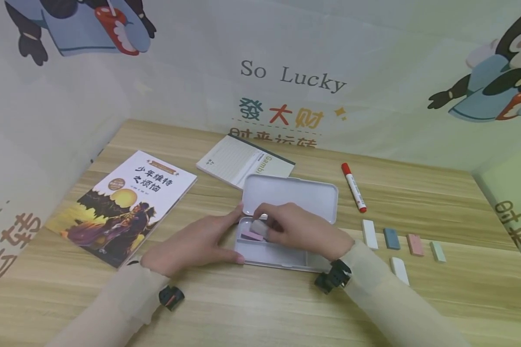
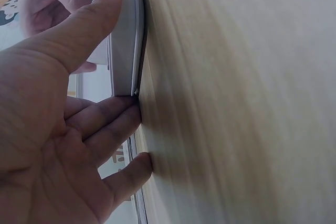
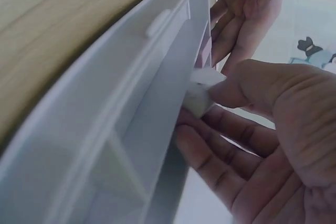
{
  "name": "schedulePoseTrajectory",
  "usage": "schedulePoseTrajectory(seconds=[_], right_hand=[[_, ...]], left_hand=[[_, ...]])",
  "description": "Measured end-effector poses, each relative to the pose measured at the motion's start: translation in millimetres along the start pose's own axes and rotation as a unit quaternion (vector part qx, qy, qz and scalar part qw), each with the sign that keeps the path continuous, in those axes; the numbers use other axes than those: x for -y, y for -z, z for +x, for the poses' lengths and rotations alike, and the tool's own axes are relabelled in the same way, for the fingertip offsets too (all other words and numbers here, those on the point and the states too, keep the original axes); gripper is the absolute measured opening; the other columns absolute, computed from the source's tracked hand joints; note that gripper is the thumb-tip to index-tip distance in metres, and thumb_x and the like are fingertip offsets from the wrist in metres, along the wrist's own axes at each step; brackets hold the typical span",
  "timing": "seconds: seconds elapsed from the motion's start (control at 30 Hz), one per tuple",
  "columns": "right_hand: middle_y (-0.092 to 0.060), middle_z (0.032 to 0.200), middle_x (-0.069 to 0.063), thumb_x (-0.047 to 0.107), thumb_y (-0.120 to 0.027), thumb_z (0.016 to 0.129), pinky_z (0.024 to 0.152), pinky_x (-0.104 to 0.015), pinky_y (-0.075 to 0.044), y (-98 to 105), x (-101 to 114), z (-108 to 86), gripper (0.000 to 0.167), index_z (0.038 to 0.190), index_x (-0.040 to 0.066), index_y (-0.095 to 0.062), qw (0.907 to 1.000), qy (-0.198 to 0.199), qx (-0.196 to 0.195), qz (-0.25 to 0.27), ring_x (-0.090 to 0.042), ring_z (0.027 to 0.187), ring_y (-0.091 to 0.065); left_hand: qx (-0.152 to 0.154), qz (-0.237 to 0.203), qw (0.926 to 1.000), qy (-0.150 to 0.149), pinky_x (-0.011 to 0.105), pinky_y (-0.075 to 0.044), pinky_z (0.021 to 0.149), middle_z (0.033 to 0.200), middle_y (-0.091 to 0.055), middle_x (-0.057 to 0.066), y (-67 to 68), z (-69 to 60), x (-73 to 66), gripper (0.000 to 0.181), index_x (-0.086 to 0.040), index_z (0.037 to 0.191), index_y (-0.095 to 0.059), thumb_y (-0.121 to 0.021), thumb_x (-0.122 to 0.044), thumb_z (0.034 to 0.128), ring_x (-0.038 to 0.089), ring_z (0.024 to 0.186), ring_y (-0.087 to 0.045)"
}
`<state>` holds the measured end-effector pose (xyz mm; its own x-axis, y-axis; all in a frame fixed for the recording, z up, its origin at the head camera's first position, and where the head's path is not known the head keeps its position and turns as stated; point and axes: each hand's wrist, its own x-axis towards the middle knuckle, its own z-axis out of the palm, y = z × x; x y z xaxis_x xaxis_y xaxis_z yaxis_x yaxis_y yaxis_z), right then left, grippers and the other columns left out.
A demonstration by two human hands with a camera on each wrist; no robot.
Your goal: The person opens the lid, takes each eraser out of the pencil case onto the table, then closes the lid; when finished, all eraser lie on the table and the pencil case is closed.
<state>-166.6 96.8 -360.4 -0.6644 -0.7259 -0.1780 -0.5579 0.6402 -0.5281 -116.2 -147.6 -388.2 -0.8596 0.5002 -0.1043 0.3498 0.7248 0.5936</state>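
A pale pencil case (image 1: 271, 253) lies with its lid (image 1: 291, 190) raised, in front of me. Inside its rear left compartment is a pink eraser (image 1: 252, 235). Between thumb and fingers my right hand (image 1: 301, 226) pinches a whitish eraser (image 3: 202, 90), held over that compartment beside the pink one. At the case's left end, my left hand (image 1: 195, 246) is spread with its thumb on the front left corner and a finger near the hinge. The left wrist view shows its thumb resting along the case's wall (image 2: 125, 51), other fingers extended by the corner.
To the right lie a white eraser (image 1: 370, 234), a blue eraser (image 1: 391, 238), a pink block (image 1: 415, 245), a pale green one (image 1: 438, 251) and another white one (image 1: 399, 271). A red-capped marker (image 1: 353, 188), a notebook (image 1: 234, 159) and a book (image 1: 126, 207) are also on the table.
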Motion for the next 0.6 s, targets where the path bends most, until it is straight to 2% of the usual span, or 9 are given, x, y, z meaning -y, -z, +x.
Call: schedulePoseTrajectory(seconds=[0.27, 0.4, 0.6], right_hand=[[-0.074, 0.094, 0.003, 0.01, -0.067, 0.096, 0.073, -0.022, -0.056, -1, -21, -17.2, 0.035, 0.13, 0.015, -0.061, 0.9942, 0.008, -0.076, 0.076, -0.009, 0.081, -0.063], [-0.076, 0.098, -0.003, 0.008, -0.07, 0.096, 0.074, -0.021, -0.057, -1, -30, -26.2, 0.035, 0.129, 0.011, -0.063, 0.988, 0.003, -0.1, 0.118, -0.009, 0.083, -0.065], [-0.077, 0.097, -0.013, 0.001, -0.071, 0.096, 0.073, -0.018, -0.057, 3, -45, -42.8, 0.034, 0.128, 0.001, -0.06, 0.9752, -0.004, -0.127, 0.181, -0.008, 0.084, -0.067]], left_hand=[[-0.001, 0.002, 1.0, 0.0, 0.054, -0.043, 0.123, 0.162, -0.046, 0.022, -0.3, -0.4, -0.7, 0.111, -0.002, 0.166, -0.024, -0.086, -0.043, 0.0841, 0.039, 0.144, -0.054], [-0.001, 0.003, 1.0, 0.008, 0.054, -0.043, 0.123, 0.162, -0.046, 0.022, -0.2, -1.3, -0.8, 0.111, -0.003, 0.166, -0.024, -0.086, -0.044, 0.0838, 0.04, 0.145, -0.053], [-0.005, 0.005, 1.0, 0.005, 0.054, -0.042, 0.124, 0.162, -0.045, 0.022, -0.1, -1.2, -0.7, 0.11, -0.003, 0.166, -0.024, -0.086, -0.044, 0.0841, 0.04, 0.145, -0.053]])
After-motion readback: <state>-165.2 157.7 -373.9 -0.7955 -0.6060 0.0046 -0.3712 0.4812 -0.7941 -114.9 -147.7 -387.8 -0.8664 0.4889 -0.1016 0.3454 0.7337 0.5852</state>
